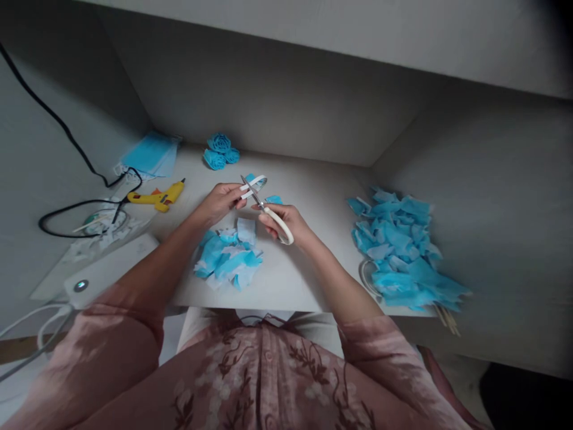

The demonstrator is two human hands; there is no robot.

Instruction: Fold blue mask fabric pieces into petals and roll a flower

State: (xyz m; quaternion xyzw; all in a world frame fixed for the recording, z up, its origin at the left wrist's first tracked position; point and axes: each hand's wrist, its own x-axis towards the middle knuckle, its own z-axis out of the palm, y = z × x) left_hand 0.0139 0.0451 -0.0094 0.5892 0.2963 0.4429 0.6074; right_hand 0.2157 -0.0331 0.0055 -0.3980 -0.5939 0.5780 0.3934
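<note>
My left hand [222, 202] pinches a narrow white strip of fabric [256, 182] that curves into a loop at its far end. In my right hand [285, 221] is a pair of scissors [278, 224] with cream handles; their blades are parted and lie across the strip, close to my left fingertips. Just beyond my right hand lies a small blue scrap [273, 199]. Below the hands, a pile of blue and white fabric pieces [229, 260] rests on the table [293, 280]. Whether the blades are cutting into the strip I cannot tell.
Three blue fabric flowers [219, 143] sit at the back. A yellow glue gun [161, 196], blue face masks [151, 154] and a white box [111, 269] with cables are on the left. At right is a larger blue fabric heap [396, 239], with thin sticks [447, 321] under it.
</note>
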